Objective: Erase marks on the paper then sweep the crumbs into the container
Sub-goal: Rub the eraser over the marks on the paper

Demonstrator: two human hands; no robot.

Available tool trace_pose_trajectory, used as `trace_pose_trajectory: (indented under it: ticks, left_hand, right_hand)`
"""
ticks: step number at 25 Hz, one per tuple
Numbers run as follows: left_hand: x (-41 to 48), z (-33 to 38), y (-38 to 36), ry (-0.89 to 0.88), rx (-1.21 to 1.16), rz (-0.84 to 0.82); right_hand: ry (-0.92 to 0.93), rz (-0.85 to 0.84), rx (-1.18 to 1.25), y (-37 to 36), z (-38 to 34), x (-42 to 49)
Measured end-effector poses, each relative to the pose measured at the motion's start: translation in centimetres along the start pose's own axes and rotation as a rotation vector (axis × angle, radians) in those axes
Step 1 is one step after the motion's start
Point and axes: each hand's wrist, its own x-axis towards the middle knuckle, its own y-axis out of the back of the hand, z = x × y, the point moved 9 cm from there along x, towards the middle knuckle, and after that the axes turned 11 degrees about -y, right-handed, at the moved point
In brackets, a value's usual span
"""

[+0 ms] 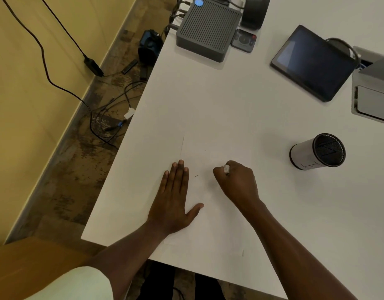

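A white sheet of paper (217, 224) lies on the white table, hard to tell from it. One short pencil mark (196, 176) shows on the paper between my hands. My left hand (176, 198) lies flat on the paper's left part, fingers together and thumb spread. My right hand (237, 180) is closed around a white eraser (226, 169), whose end sticks out at the top of the fist, just right of the mark. A cylindrical container (316, 151) with a dark mesh inside lies tipped on the table to the right, its mouth facing me.
At the far side of the table (230, 100) sit a dark ribbed box (208, 29), a small remote (244, 41), a tablet (314, 61) and a grey device (372, 89). The table's left edge drops to a floor with tangled cables (113, 118).
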Motion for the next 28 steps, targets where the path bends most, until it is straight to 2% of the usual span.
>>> trace_pose_trajectory:
  ticks: [6,8,11,14,20,24,28]
  left_hand:
    - [0.0,0.0,0.0,0.001,-0.015,-0.008]
    - [-0.1,0.0,0.1,0.001,-0.022,0.001]
    - [-0.1,-0.1,-0.1,0.006,-0.024,-0.005]
    - [0.0,-0.1,-0.1,0.01,-0.032,-0.003]
    - [-0.1,-0.1,-0.2,0.009,-0.022,-0.017]
    - [0.0,-0.2,-0.2,0.013,-0.035,-0.035]
    - [0.0,-0.5,0.1,-0.027,-0.189,-0.008]
  right_hand:
    - [0.035,0.027,-0.227,-1.1,0.2,0.6]
    - [0.161,0.072,-0.188,-0.9,-0.8,-0.1]
    - [0.47,0.144,-0.16,-1.6,-2.5,-2.4]
    - [0.565,0.162,-0.244,-3.3,-1.7,-3.7]
    - [0.556,0.198,-0.272,-3.8,-0.8,-3.9]
    - [0.358,0.103,-0.1,-3.0,-0.2,-2.8]
    - [0.23,0.047,0.042,-2.9,1.9,-2.3]
